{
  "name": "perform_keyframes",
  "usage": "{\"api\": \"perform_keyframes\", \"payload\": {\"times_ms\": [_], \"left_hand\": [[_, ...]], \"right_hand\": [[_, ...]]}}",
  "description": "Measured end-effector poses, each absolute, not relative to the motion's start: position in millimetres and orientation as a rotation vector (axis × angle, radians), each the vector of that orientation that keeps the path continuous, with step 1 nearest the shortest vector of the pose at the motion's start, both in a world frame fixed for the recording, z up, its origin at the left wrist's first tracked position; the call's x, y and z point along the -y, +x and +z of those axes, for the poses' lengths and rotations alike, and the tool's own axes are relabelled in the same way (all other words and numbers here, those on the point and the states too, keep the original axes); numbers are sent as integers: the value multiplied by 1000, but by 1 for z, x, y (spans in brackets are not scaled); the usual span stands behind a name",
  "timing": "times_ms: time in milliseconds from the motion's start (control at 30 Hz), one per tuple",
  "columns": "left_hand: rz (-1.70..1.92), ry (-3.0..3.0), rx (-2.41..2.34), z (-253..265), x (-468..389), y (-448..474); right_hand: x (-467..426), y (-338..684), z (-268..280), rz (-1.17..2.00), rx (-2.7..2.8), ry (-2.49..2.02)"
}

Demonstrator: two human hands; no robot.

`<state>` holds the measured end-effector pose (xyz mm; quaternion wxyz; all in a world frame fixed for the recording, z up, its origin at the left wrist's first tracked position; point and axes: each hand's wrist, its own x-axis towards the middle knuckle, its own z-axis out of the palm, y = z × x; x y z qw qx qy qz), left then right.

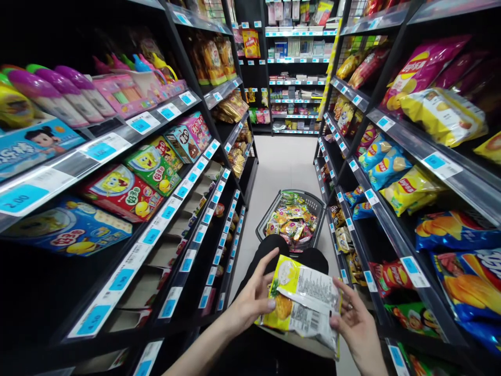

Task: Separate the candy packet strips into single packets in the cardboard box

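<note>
Between my two hands is a yellow and white snack bag [309, 300], its printed back with a barcode turned up toward me. My left hand [254, 297] grips its left edge, thumb on top and the index finger stretched out along the upper corner. On the opposite side, my right hand [354, 318] pinches the right edge between thumb and fingers. Under the bag a pale flat surface shows in part; I cannot tell what it is. Beyond my dark-clad knees, a grey shopping basket [323, 209] full of small colourful snack packets [291, 219] stands on the floor.
Shelves with blue price tags line both sides of a narrow aisle. At left are boxed snacks [123, 190] and purple-capped bottles [66, 91]; at right, chip bags [422, 68]. The pale tiled floor [285, 159] runs to a back shelf [299, 81].
</note>
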<state>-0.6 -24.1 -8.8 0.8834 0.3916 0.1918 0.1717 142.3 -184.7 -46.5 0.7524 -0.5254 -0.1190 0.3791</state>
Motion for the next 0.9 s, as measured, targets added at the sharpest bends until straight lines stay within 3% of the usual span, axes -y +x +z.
{"api": "perform_keyframes", "payload": {"times_ms": [167,300,533,600,733,900], "left_hand": [[105,1250,-570,4,13,-6],[112,1386,-756,2,19,-3],[226,1407,-737,-3,24,5],[273,1449,-733,1,25,7],[391,1509,-738,12,27,10],[351,1335,-702,14,27,12]], "right_hand": [[195,146,-24,962,368,-1222],[197,143,-20,909,493,-1294],[202,157,-43,131,916,-1558],[200,155,-46,31,941,-1564],[198,141,-41,79,666,-1750],[199,138,-27,473,329,-1632]]}}
